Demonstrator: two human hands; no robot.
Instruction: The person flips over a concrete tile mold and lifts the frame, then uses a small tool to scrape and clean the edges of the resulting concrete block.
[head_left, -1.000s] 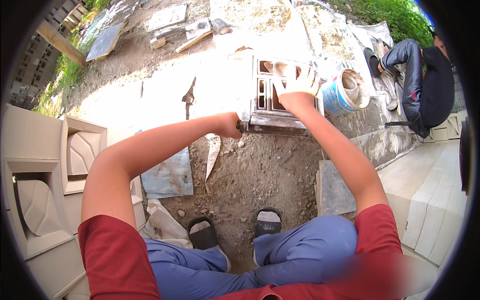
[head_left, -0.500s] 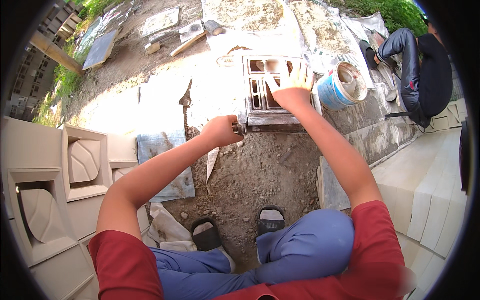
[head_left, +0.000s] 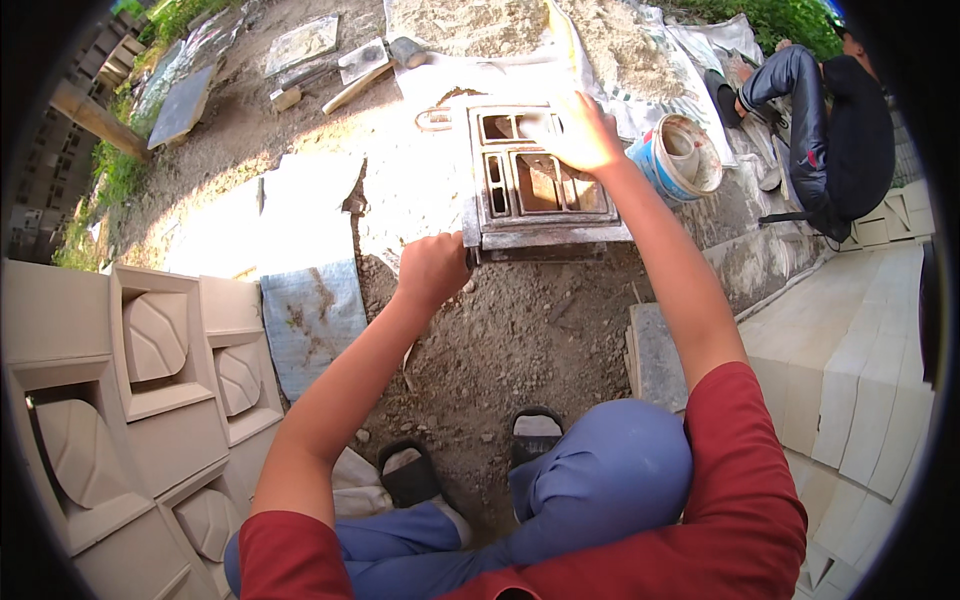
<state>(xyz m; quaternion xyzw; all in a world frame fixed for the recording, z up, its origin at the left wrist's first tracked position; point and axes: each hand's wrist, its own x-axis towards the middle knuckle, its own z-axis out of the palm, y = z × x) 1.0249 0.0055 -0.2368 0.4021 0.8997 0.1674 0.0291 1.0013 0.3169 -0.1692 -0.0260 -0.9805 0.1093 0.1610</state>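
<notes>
In front of me lies a metal mould [head_left: 530,227], a rectangular frame with several openings and grey-white dust on it. My left hand [head_left: 436,268] is closed round something at its near left corner, with the fingers mostly hidden behind the knuckles. At the upper right of the mould, my right hand [head_left: 590,138] rests against the frame. Strong glare washes out its fingers, so their grip cannot be made out. Through one opening a brown surface shows.
Right of the mould stands a blue and white bucket [head_left: 675,160] with a smaller container inside. A person in dark clothes [head_left: 850,150] sits at the far right. Pale cast blocks [head_left: 160,420] line my left, more [head_left: 830,340] my right. A wooden-handled tool [head_left: 357,88] lies beyond.
My left hand has turned, its knuckles now upward, at the mould's near left corner. My right hand has shifted from spread over the openings toward the far right edge. The view has swung slightly.
</notes>
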